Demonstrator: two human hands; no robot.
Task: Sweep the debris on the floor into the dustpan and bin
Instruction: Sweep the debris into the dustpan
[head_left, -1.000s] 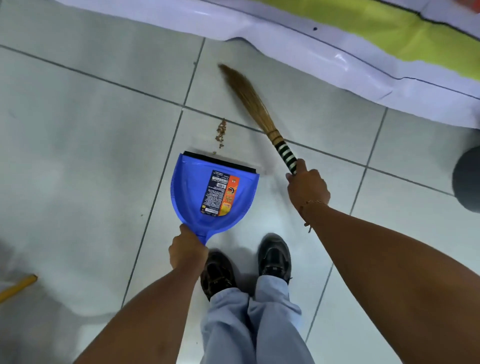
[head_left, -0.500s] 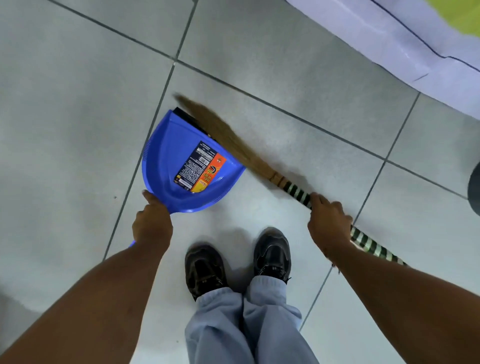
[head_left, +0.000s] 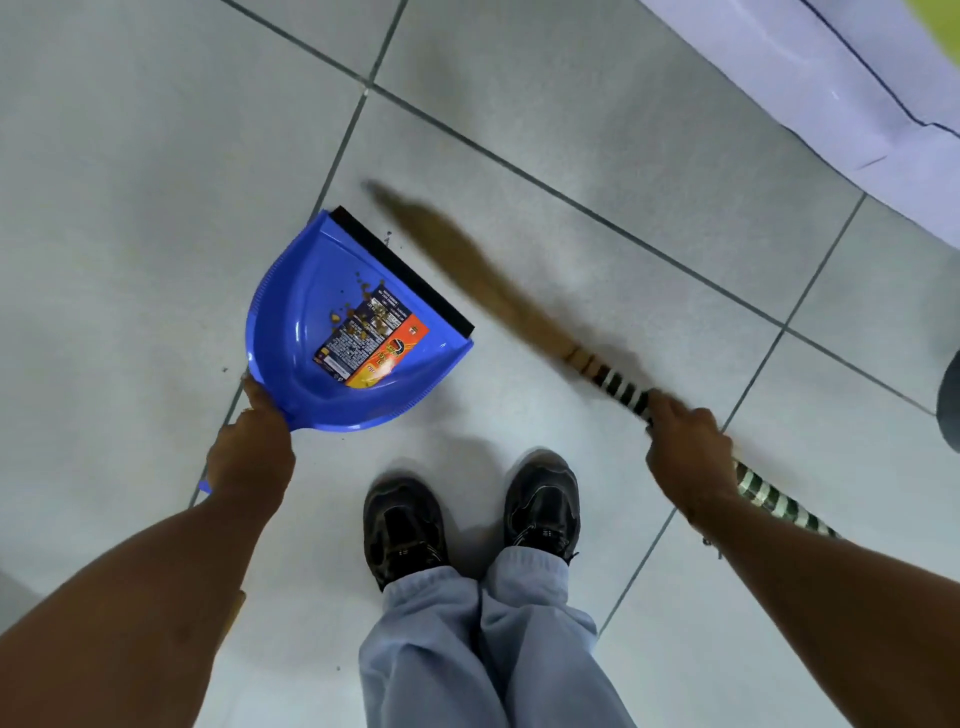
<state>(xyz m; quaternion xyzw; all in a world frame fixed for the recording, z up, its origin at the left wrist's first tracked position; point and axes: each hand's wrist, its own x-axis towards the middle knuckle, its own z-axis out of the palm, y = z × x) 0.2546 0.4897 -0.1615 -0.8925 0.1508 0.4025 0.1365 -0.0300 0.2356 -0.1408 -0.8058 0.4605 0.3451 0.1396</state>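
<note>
Pale grey floor tiles (head_left: 571, 119) with dark grout lines fill the frame, and a white sheet (head_left: 831, 78) crosses the upper right corner. Left of centre, a blue dustpan (head_left: 291, 332) lies on the floor with its black rubber lip (head_left: 402, 270) facing the upper right. Brown debris (head_left: 371, 317) lies scattered inside the pan, over its printed label (head_left: 363, 348); a few specks sit on the tile just beyond the lip. The left hand (head_left: 254, 457) has its grip closed around the dustpan's handle at the pan's lower left. The right hand (head_left: 685, 457) has its grip closed on the striped handle of a broom (head_left: 618, 387), whose blurred straw head (head_left: 457, 260) stretches toward the upper left, just beside the lip. Two dark shoes (head_left: 405, 525) and light grey trousers (head_left: 483, 649) stand at bottom centre.
</note>
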